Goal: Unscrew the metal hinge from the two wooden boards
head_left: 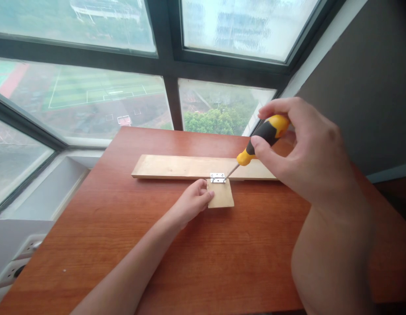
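My right hand [308, 148] grips a yellow and black screwdriver [262, 139] by its handle, thumb on the near side. The shaft slants down to the left, and its tip meets the right end of a small silver hinge [217, 178]. That hinge bridges a long pale wooden board [176, 166] and a small square wooden piece [220, 197]. With thumb and fingers, my left hand [194, 197] pinches the left edge of the square piece. Small screws seem to stand in the hinge, but they are too small to make out well.
Both wooden parts are on a reddish-brown wooden table [222, 262]. Dark-framed windows [170, 65] rise behind the table's far edge. A grey wall [363, 83] stands at the right, and wall sockets [12, 273] are at the lower left.
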A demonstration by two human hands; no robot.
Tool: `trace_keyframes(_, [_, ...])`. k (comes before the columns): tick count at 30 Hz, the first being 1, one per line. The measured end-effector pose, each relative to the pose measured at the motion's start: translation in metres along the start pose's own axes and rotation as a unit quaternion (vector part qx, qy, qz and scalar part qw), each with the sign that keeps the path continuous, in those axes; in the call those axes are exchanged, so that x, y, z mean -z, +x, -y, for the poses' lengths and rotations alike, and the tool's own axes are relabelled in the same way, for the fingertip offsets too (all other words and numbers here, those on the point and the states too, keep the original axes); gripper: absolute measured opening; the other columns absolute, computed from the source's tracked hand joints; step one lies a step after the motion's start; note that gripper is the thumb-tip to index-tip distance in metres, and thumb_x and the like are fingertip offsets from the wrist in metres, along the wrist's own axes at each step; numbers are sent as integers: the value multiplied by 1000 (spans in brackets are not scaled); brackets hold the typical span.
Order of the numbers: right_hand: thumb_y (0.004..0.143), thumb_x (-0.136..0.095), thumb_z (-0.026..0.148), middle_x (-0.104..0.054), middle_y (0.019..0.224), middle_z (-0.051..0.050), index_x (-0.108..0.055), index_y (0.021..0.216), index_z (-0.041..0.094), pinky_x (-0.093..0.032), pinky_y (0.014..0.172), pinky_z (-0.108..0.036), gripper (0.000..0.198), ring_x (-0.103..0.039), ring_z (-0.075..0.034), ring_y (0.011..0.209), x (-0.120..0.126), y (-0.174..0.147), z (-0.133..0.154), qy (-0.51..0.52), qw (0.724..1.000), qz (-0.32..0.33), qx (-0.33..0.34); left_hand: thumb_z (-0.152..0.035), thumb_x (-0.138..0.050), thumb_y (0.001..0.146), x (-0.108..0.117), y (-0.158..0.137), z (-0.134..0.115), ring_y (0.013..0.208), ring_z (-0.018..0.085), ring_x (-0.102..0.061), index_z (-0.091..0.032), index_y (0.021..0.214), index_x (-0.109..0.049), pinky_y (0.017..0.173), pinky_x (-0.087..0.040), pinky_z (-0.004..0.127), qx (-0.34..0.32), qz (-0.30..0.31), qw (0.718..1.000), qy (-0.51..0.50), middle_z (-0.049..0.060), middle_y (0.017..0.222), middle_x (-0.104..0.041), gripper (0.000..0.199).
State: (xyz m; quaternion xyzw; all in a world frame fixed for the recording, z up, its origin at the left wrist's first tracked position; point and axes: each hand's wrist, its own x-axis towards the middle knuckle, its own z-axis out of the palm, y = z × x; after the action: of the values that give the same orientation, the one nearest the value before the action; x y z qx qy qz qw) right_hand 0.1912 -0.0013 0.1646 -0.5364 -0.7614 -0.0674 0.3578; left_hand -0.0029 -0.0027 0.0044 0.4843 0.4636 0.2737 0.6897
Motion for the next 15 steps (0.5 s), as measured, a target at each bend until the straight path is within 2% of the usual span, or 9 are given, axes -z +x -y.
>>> trace_keyframes(3, [77, -57, 12, -66, 110, -4, -55, 115, 28, -52, 89, -39, 41, -63, -22, 100, 1, -1, 0, 38, 999, 23, 4, -41, -64, 82, 0, 0, 0, 47, 6, -37, -18, 90, -48, 45, -24, 19, 2, -1, 1000, -5, -7, 59, -45, 29])
trace_keyframes(5, [79, -57, 14, -66, 110, -5, -56, 115, 26, -51, 88, -39, 39, -63, -22, 99, 0, -1, 0, 35, 999, 38, 9, -40, -64, 83, 0, 0, 0, 47, 6, -36, -18, 90, -48, 44, -23, 19, 4, -1, 1000, -5, -7, 59, -45, 28])
trace_keyframes(8, [85, -59, 29, -68, 103, -6, -57, 114, 25, -51, 82, -44, 29, -65, -26, 93, -5, 0, -1, -16, 999, 29, -21, -39, -62, 84, 0, 1, 1, 47, 6, -35, -18, 91, -47, 44, -22, 19, 4, 1, 1000, -1, -8, 58, -44, 27])
trace_keyframes(11, [87, -58, 40, -69, 96, -7, -60, 112, 25, -50, 75, -45, 29, -66, -29, 85, -9, 1, -4, -63, 996, 6, -58, -38, -61, 85, 0, 1, 1, 47, 6, -35, -18, 91, -47, 44, -22, 19, 3, 4, 1000, -4, -7, 59, -45, 25])
trace_keyframes(15, [81, -58, 25, -69, 105, -5, -56, 118, 27, -51, 73, -41, 37, -65, -25, 83, -5, -1, -3, -38, 998, 19, -42, -38, -61, 85, 0, 1, -1, 47, 6, -36, -18, 91, -47, 44, -22, 19, 6, 2, 1000, 3, -7, 59, -45, 25])
